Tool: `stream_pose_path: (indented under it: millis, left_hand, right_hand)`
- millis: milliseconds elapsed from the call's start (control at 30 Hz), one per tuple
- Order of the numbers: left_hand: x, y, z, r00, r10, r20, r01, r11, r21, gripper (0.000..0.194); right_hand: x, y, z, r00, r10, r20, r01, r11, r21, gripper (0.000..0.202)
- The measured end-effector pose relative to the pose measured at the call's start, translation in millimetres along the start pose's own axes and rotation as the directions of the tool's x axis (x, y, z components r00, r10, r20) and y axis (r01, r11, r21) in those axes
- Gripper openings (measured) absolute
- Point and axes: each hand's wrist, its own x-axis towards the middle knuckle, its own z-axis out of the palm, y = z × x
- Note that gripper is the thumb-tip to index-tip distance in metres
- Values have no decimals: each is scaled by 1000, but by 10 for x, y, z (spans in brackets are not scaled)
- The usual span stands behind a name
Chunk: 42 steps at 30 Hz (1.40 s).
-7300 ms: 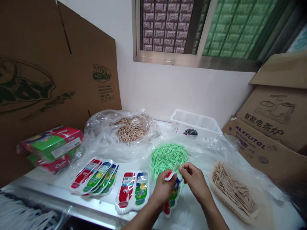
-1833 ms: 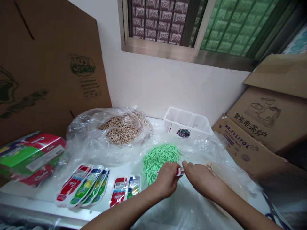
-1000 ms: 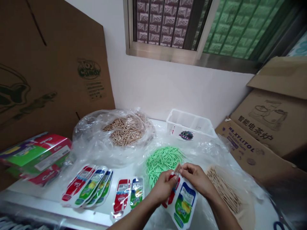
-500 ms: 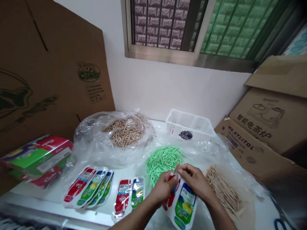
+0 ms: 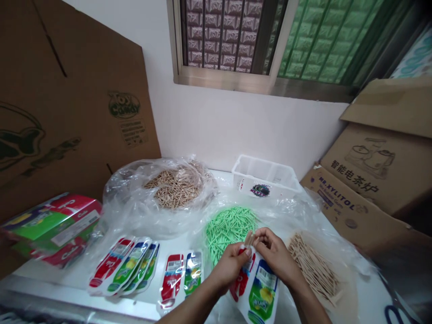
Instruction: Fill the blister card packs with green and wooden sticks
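**A printed pouch in both hands, with brown sticks at its top edge**

From where I stand, a tall brown carton (image 5: pixel 91 126) fills the left, a glossy wrapped pack (image 5: pixel 64 227) in front of it; fanned pouches (image 5: pixel 127 267), red and green, lie overlapped on the white surface (image 5: pixel 148 307), away from the fingers and, I judge, not being worked on; behind them a clear bag (image 5: pixel 123 186) lies around heaped brown sticks (image 5: pixel 177 193); a lone pouch (image 5: pixel 172 275) lies flat right of the fan; what these pouches contain I cannot tell.

The left hand (image 5: pixel 230 266) has its fingers pinched on the printed pouch (image 5: pixel 261 292), held tilted near the front; a small stick bundle (image 5: pixel 249 238) stands above its top edge, so work on this pouch looks unfinished; green sticks (image 5: pixel 229 225) lie piled just beyond, on clear plastic; the right hand (image 5: pixel 274 252) curls its fingers closely over the other top corner, though whether they pinch the bundle too I cannot tell; behind stands a white bin (image 5: pixel 245 183) bearing a dark sticker; farther right, a shallow pale container (image 5: pixel 347 290) holds long brown sticks (image 5: pixel 315 270); a "Mr. Xylitol" carton (image 5: pixel 351 220) ends the row.
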Motion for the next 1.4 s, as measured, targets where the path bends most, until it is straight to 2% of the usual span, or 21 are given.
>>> stream_pose_path:
  millis: [100,200,400,500,667,900,1000,1100,1167,1300,1400]
  left_hand:
    - [-17,30,6,999,-14,31,14,1000,-12,39]
    - [-42,65,7,998,-17,61,18,1000,-15,39]
    - [-65,48,-1,995,-25,92,28,999,-39,37]
    - [-62,30,-4,994,-33,100,38,998,-46,37]
    - [-76,62,-3,993,-42,106,46,998,-32,41]
    - [-105,60,-4,990,-54,127,56,998,-13,41]
    - [-103,77,-13,987,-32,155,26,999,40,41]
    - [-112,145,-48,983,43,179,-81,974,210,40]
    - [-136,221,-85,980,71,187,-128,940,316,38]
    - [-215,398,-183,978,102,184,-164,919,359,36]
    - [-272,500,-264,979,129,160,-177,924,340,36]
  right_hand:
    - [-16,-43,1,998,-14,55,13,1000,19,28]
    - [-21,-51,-12,998,-24,59,25,1000,-19,31]
    - [-27,-25,-22,1000,-22,18,24,990,-137,22]
    - [-39,-41,-2,999,-30,33,33,996,-83,16]
    - [-41,-55,17,996,-45,75,49,998,-42,24]
    - [-37,-34,15,998,-58,18,61,967,-247,13]
    - [-95,-104,36,987,-162,9,157,938,-308,27]
    - [-165,-176,27,953,-244,178,292,897,-332,35]
    - [-198,-177,-18,956,-198,219,259,917,-303,40]
    - [-209,-53,-150,986,-96,139,123,973,-197,62]
    - [-195,45,-179,981,-78,180,110,978,-176,45]
